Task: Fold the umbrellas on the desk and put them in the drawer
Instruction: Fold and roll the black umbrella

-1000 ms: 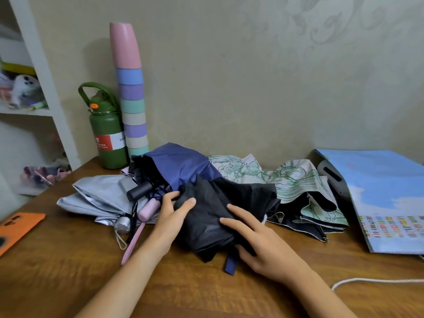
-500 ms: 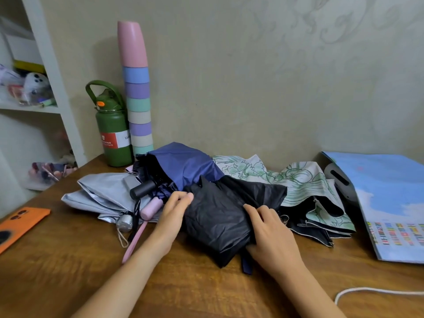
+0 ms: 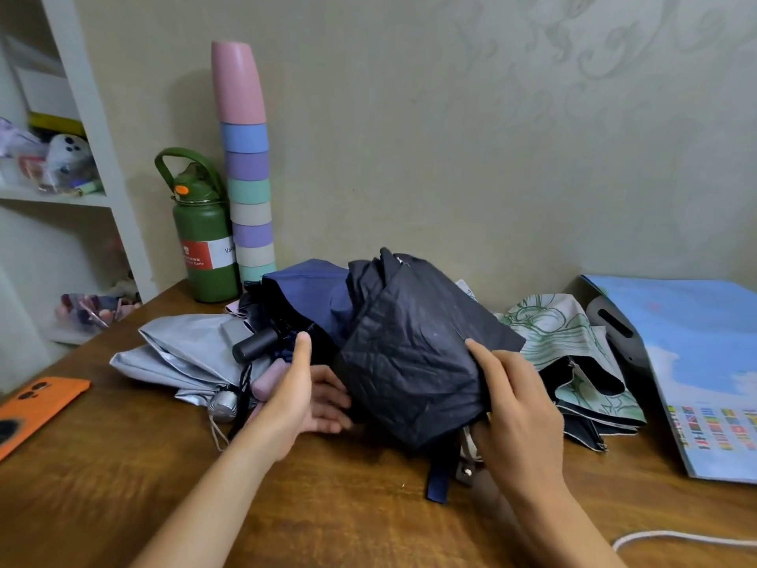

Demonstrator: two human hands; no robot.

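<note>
Black umbrella (image 3: 413, 354): crumpled, unfolded | strap dangling | hands (image 3: 520, 407) gripping it

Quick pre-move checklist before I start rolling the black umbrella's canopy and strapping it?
1. Right hand grips the black umbrella: ok.
2. Left hand supports its left side: ok, fingers partly hidden.
3. Strap reachable, hanging at the near end: ok.
4. Canopy folds neat: not ok, crumpled.
5. Shaft fully collapsed: cannot tell.
6. Drawer in view: not ok.
</note>
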